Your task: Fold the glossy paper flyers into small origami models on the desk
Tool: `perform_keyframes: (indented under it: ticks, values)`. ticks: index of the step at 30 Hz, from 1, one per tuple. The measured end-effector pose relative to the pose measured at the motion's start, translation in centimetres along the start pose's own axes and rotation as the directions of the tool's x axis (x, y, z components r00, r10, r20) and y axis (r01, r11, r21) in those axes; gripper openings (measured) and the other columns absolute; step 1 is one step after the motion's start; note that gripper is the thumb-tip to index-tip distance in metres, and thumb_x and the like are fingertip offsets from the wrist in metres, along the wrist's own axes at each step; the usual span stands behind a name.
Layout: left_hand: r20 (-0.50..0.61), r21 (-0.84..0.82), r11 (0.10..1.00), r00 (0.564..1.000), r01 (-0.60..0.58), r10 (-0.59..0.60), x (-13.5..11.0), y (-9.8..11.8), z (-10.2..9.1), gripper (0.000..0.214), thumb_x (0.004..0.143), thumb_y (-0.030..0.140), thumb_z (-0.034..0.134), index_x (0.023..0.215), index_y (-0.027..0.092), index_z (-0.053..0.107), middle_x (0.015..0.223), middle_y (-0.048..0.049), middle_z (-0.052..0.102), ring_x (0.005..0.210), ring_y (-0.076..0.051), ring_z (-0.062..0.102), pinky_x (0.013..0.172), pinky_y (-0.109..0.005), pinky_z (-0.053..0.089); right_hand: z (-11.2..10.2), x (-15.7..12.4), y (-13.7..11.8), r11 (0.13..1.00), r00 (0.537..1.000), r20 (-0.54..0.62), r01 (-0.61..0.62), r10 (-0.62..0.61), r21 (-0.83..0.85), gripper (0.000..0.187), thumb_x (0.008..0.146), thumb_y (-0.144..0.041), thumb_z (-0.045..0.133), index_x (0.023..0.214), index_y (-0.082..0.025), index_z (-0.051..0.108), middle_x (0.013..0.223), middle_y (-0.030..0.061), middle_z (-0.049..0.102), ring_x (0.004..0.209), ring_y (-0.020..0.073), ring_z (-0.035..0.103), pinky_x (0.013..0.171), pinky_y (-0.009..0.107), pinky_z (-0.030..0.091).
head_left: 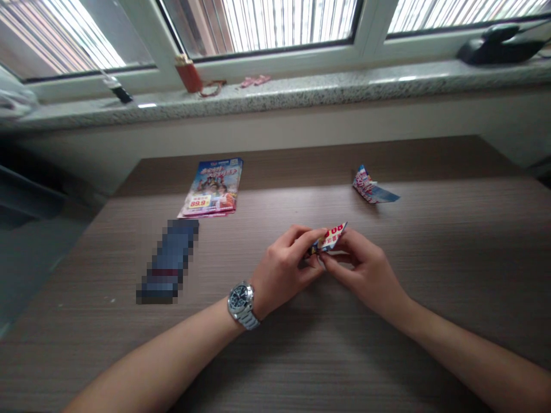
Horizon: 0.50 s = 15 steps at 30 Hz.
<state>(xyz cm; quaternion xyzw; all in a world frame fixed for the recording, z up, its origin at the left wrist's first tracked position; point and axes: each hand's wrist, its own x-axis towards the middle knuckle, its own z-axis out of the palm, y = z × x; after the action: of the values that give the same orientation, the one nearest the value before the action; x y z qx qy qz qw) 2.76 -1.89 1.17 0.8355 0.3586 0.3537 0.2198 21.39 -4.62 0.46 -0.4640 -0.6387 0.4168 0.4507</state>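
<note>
Between both hands, above the middle of the table, is a small folded paper flyer (334, 236) with red print on white and a pointed top corner. My left hand (289, 259), a steel watch on its wrist, pinches its left side with thumb and fingers. On the right side, the thumb and fingertips of my right hand (365, 267) close on the lower edge; some fingers are hidden behind the paper. Farther back to the right rests another folded paper piece (371, 188), blue and red, with upright points.
A stack of printed flyers (215, 186) lies at the back left of the wooden table (275, 361). In front of it is a dark, pixelated flat object (170, 261). On the stone sill (301, 98) are a red box (189, 76) and a black device (499, 46).
</note>
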Motion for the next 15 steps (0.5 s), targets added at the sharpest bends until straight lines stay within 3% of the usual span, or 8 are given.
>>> perform_keyframes:
  ticks: [8,15]
  values:
    - [-0.075,0.013,1.000,0.997,-0.024,0.025,0.26,0.04,0.22,0.055,0.080,0.004,0.059,0.132,0.021,0.052,0.120,-0.0075,0.060,0.109,-0.019,0.060,0.099,-0.037,0.055,0.22,0.15,-0.65,0.984,0.989,-0.085,0.105,-0.118,-0.143,0.009,0.087,-0.019,0.065,0.094,-0.024,0.061,0.096,0.0022,0.060,0.082,0.0165,0.066,0.074,0.031,0.065]
    - [-0.052,0.009,0.998,0.997,-0.061,0.062,-0.06,-0.12,0.60,0.057,0.081,0.004,0.062,0.134,0.022,0.051,0.121,-0.0076,0.057,0.110,-0.019,0.059,0.099,-0.035,0.054,0.49,0.14,0.07,1.000,0.998,-0.057,-0.002,0.002,0.003,0.020,0.085,-0.017,0.066,0.101,-0.024,0.057,0.100,0.0015,0.063,0.087,0.0176,0.070,0.075,0.031,0.063]
